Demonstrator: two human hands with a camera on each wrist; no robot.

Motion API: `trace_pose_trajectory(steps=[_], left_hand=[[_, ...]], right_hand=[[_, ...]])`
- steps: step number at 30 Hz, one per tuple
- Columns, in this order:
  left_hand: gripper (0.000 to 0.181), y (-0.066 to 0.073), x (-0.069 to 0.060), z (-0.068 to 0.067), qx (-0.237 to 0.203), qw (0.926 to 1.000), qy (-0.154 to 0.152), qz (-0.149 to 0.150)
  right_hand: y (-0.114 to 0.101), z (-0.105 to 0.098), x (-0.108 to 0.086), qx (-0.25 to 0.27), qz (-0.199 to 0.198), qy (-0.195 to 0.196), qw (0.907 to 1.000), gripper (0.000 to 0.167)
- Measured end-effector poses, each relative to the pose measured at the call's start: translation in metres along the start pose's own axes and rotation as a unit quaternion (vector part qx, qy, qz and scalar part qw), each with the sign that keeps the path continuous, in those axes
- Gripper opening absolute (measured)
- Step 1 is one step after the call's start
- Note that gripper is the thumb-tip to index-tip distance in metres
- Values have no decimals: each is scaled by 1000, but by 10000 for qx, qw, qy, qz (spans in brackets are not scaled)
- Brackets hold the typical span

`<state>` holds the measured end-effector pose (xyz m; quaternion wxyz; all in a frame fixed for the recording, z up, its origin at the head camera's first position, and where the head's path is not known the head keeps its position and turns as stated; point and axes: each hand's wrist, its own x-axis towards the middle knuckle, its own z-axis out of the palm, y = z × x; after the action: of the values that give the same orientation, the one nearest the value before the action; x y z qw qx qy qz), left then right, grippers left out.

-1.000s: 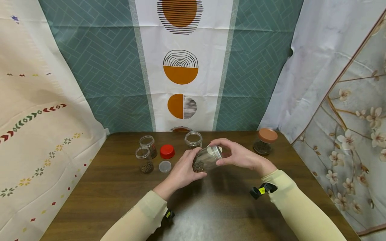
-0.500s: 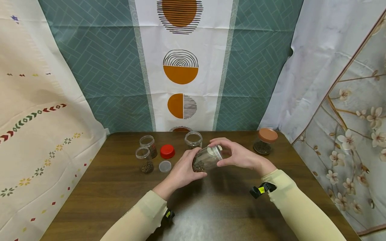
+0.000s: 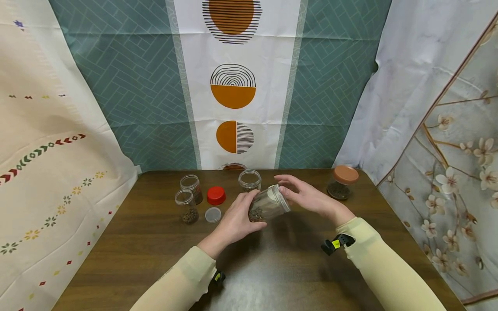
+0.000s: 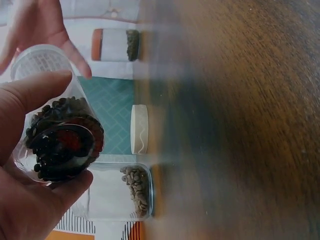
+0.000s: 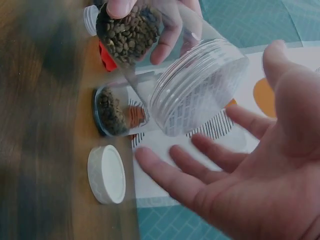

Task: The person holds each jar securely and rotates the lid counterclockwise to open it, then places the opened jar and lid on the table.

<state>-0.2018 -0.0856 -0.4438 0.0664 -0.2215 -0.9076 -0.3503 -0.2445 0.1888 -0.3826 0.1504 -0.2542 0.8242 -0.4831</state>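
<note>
In the head view my left hand [image 3: 236,219] grips a clear jar [image 3: 269,204] round its base, holding it above the table. Tilted, the jar points its ridged clear end to the right, and small brown pellets [image 5: 129,37] lie in its lower part. My right hand [image 3: 309,198] is beside that ridged end. The right wrist view shows the right hand's fingers [image 5: 172,175] spread and apart from the jar. Behind the held jar stands an open jar [image 3: 250,179], partly hidden. A white lid [image 5: 106,174] lies nearby, seen in both wrist views.
To the left stand two open jars, the nearer jar [image 3: 186,207] and the farther jar [image 3: 192,186], both with brown contents. Beside them are a red lid [image 3: 215,195] and a translucent lid [image 3: 212,214]. A jar with an orange-brown lid [image 3: 345,174] stands back right on the wooden table [image 3: 128,242].
My right hand has loosened from around the jar's ridged end and its fingers have moved slightly up and away. The left hand keeps hold of the jar, almost unmoved.
</note>
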Motion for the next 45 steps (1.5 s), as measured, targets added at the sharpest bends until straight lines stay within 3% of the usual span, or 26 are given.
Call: trace_pose_trajectory(steps=[5, 9, 22, 34, 45], left_hand=[[94, 1, 0, 0, -45, 10000, -22, -17], [93, 1, -1, 0, -32, 10000, -45, 0], [93, 0, -2, -1, -49, 10000, -76, -35], [93, -1, -2, -2, -91, 10000, -24, -28], [95, -2, -1, -2, -123, 9999, -24, -30]], right_hand=[[0, -1, 1, 322, 538, -245, 9977, 63], [1, -2, 3, 252, 653, -397, 9968, 64], [-1, 0, 3, 193, 411, -457, 9979, 61], [-5, -1, 0, -163, -228, -443, 9986, 65], [1, -3, 1, -333, -373, -308, 9983, 71]])
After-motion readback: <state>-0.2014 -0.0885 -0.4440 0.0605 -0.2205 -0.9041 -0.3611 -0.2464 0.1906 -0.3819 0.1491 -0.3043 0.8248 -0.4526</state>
